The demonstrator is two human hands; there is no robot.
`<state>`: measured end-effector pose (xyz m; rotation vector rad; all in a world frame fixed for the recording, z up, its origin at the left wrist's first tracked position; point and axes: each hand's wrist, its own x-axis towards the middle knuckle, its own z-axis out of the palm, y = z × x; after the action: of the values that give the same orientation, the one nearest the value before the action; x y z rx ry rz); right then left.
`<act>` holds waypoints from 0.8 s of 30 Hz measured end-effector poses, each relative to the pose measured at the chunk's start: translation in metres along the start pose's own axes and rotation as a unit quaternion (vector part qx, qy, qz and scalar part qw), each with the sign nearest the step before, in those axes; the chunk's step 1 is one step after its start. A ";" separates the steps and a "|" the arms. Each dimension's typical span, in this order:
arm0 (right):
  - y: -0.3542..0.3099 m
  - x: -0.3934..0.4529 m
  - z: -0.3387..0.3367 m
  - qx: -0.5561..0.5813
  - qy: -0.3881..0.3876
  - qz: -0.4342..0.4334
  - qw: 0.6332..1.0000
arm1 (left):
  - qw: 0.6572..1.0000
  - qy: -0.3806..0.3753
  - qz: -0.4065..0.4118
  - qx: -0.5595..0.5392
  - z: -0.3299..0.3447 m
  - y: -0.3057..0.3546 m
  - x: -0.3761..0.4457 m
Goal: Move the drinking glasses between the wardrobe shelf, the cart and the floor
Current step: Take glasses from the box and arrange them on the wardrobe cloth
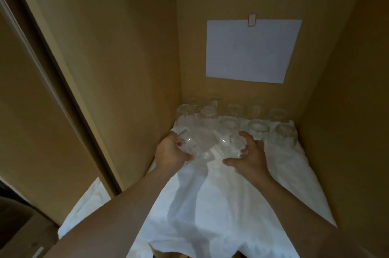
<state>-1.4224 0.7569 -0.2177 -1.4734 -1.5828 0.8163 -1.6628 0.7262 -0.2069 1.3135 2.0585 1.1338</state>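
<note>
- The wardrobe shelf [328,198] was lined with a rumpled white cloth [210,205] that hung over its front edge, and it carried all the drinking glasses in view.
- The left hand [170,152] had its grip clamped on a clear glass [189,144], fingers curled over the top and thumb beneath; the glass lay tilted, and whether it touched the cloth could not be told.
- The right hand [248,156] had its grip clamped on a second clear glass [229,146], fingers arched over the far side and thumb stretched out below toward the left hand.
- The two held glasses sat just beside each other, between the two grips; whether they touched could not be told through the glare.
- Beyond both grips, against the back wall, stood the remaining glasses [231,114] in about two loose rows; they looked empty, though blur hid whether each stood mouth up or mouth down.
- One of these glasses [285,133] stood just beyond and to the right of the right grip, near the right wall.
- Above the rows, well beyond the grips, a white sheet of paper [250,51] was fixed to the back wall under a small clip [251,20]; any writing on it was too faint to read.
- Left of the left grip rose the wooden side panel [126,68] of the wardrobe.
</note>
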 end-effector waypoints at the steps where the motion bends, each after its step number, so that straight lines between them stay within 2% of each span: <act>1: -0.003 0.006 -0.002 -0.013 -0.002 -0.005 1.000 | 0.998 -0.007 0.037 0.051 -0.004 0.003 0.006; 3: -0.009 0.017 -0.004 -0.048 -0.009 -0.018 0.999 | 0.975 -0.013 0.131 0.178 -0.014 0.009 0.015; 6: -0.018 0.033 -0.001 -0.088 -0.036 -0.039 0.995 | 0.884 -0.041 0.272 0.378 -0.021 0.019 0.027; 9: -0.027 0.046 0.009 -0.134 -0.062 -0.071 0.986 | 0.798 -0.075 0.335 0.496 -0.022 0.023 0.037; 13: -0.040 0.061 0.025 -0.172 -0.081 -0.094 0.977 | 0.716 -0.098 0.378 0.579 -0.015 0.029 0.045; 17: -0.046 0.068 0.036 -0.181 -0.112 -0.106 0.971 | 0.666 -0.133 0.379 0.629 -0.005 0.028 0.050; 20: -0.050 0.071 0.043 -0.182 -0.112 -0.102 0.972 | 0.642 -0.162 0.381 0.645 0.003 0.025 0.054; 22: -0.053 0.073 0.046 -0.183 -0.113 -0.110 0.970 | 0.646 -0.176 0.393 0.631 0.007 0.025 0.059; 24: -0.055 0.074 0.050 -0.178 -0.119 -0.121 0.969 | 0.673 -0.182 0.407 0.591 0.007 0.023 0.065</act>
<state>-1.4919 0.8277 -0.1833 -1.4235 -2.1314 0.6042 -1.6744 0.7919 -0.1879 2.9152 1.7925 -0.5621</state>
